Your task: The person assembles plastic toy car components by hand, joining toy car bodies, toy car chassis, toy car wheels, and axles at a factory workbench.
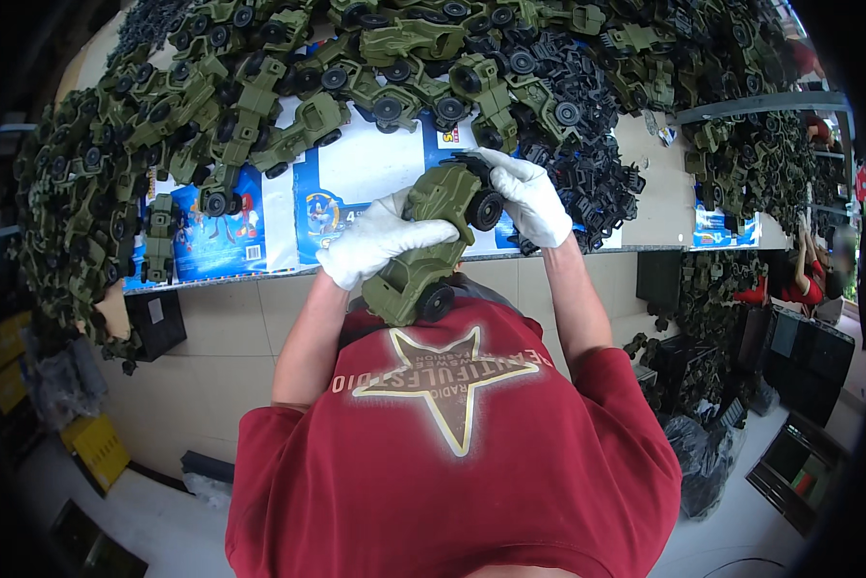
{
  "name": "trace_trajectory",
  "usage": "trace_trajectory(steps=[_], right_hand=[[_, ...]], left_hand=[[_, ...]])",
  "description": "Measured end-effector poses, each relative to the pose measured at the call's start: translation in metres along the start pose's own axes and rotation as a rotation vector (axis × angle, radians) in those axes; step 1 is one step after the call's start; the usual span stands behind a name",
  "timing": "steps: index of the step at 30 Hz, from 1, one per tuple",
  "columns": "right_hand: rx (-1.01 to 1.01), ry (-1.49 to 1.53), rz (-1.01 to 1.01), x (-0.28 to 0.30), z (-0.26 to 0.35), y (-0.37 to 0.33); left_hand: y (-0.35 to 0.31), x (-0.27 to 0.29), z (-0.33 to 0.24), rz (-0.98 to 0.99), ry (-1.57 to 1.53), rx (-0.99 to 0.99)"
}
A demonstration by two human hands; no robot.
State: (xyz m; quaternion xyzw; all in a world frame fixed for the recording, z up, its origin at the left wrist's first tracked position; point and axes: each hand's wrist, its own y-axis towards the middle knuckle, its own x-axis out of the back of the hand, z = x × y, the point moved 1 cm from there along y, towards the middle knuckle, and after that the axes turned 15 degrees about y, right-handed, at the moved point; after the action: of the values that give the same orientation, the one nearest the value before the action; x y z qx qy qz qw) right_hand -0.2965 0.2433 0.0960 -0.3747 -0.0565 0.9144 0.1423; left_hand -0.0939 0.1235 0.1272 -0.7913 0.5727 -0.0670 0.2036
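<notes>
Both my hands wear white gloves. In front of my chest, my left hand point(380, 241) is closed around the middle of an olive-green toy jeep point(441, 200), which has black wheels and is tilted on its side. At the jeep's upper end, my right hand point(531, 200) pinches a small black plastic part point(473, 164) against the body, beside a wheel. The glove hides much of that part, so I cannot tell whether it is attached.
Many green toy jeeps point(308, 130) are heaped across the table's far and left sides. A pile of black plastic parts point(587, 188) lies right of my hands. Printed blue-and-white cardboard point(361, 159) covers the tabletop. A metal rail point(761, 104) is at right; another person point(811, 279) works beyond.
</notes>
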Motion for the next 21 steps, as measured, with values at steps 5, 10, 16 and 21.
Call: trace_trajectory(steps=[5, 10, 16, 21], right_hand=[[0.053, -0.104, 0.023, 0.007, -0.004, 0.0], [0.021, -0.091, 0.039, 0.01, 0.0, -0.001], [0.046, -0.498, -0.042, -0.002, 0.003, 0.002], [0.179, -0.111, -0.062, -0.02, -0.028, 0.001]], left_hand=[[0.0, -0.003, 0.001, 0.017, -0.048, 0.069], [0.003, -0.005, 0.003, 0.018, -0.053, 0.053], [0.011, -0.027, 0.004, -0.208, 0.142, -0.111], [0.026, -0.026, 0.036, -0.186, -0.212, -0.377]])
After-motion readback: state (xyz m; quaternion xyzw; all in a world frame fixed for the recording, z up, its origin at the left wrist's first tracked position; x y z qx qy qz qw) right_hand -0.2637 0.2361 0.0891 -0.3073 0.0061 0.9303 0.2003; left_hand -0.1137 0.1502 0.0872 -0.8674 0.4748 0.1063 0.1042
